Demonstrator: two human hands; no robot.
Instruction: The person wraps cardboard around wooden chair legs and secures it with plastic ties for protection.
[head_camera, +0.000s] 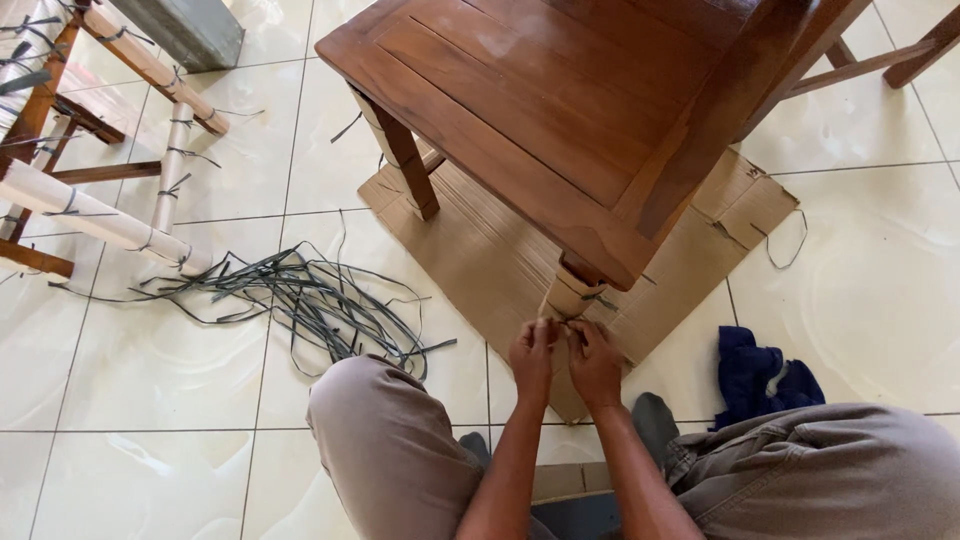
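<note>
Furniture packing workshop, tiled floor (150, 380), wrapped chair legs (100, 215), strapping (310, 300)

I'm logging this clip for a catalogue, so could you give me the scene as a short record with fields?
Setting: pale tiled floor
Main item: wooden chair standing on flattened cardboard
Left hand: fingers pinched at the paper-wrapped chair leg
Right hand: beside it, at the same leg, on a thin dark strap
Nearby: pile of grey straps to the left; blue cloth to the right
Background: another wrapped wooden frame, top left

Bare forearms, taupe trousers (390, 450), dark sock (655, 425)
</note>
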